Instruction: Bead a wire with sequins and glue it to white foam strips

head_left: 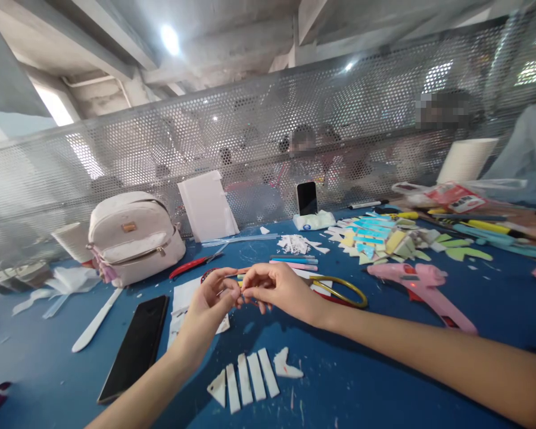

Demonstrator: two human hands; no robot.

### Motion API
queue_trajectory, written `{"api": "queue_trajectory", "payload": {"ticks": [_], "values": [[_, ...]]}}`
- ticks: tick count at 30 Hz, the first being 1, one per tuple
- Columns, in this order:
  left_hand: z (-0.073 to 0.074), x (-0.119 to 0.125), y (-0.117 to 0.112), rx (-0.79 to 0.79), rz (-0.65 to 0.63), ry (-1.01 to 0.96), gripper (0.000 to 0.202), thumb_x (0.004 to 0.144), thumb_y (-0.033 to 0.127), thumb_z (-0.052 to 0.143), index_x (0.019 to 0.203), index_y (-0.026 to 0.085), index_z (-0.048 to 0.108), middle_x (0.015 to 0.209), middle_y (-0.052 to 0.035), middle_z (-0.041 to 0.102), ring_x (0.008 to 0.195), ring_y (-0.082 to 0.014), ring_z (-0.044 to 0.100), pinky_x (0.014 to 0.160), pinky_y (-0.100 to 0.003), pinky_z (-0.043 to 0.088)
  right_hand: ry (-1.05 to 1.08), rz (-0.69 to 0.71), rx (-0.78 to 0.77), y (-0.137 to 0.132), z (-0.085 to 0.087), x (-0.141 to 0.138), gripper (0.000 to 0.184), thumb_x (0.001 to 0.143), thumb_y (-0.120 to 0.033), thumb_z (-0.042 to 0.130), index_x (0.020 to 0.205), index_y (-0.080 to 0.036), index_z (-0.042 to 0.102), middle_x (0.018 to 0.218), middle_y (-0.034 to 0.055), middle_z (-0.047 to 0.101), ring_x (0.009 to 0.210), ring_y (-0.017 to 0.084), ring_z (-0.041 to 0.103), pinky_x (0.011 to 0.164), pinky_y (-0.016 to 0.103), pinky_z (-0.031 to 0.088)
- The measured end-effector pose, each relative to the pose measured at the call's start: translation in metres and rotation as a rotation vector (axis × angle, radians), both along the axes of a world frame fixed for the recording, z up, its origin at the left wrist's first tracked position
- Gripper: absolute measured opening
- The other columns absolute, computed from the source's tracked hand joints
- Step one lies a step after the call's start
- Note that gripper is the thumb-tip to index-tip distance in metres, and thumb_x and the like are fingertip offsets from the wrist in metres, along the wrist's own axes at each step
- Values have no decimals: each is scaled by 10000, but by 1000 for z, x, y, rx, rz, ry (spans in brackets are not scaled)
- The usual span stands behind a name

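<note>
Blue tabletop (348,390): left hand (209,307) and right hand (279,290) curled close, grip indiscernible; white strips (245,379) at their six o'clock, hot-glue gun (424,286) at three.

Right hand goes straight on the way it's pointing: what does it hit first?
Probably the left hand: the right hand points at its fingers, touching or nearly so. One view leaves depth unclear.

White strips (245,379), pink glue gun (423,285)
</note>
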State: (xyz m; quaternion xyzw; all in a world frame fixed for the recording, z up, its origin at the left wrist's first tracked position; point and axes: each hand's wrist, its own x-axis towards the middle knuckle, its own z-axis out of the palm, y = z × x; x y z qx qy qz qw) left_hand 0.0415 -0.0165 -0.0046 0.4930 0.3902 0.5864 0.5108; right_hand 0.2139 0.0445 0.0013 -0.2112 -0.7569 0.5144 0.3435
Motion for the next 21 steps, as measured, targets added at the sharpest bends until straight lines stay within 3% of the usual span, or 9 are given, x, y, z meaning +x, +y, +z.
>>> {"api": "queue_trajectory", "payload": {"ticks": [8,13,21], "values": [[-2,3,-1,-2,-37,-9,306,797,305,740,1048,176,622,799,-18,656,710,-128,614,666,-231,475,-50,-17,80,-3,6,1,57,902,-208,541,855,-186,564,683,-33,616,493,71,523,515,188,421],[-1,2,-1,19,-20,85,339,767,298,766,1037,172,604,754,-17,657,684,-138,601,559,-203,453,-92,-21,125,-3,9,3,48,905,-191,525,870,-185,557,668,-45,584,485,67,516,503,181,398],[-3,-2,0,8,30,279,186,783,318,726,822,141,686,673,-15,650,573,-105,545,511,-188,402,-90,-17,138,-4,12,3,58,915,-211,525,865,-186,540,677,-37,578,492,74,510,503,191,404]]}}
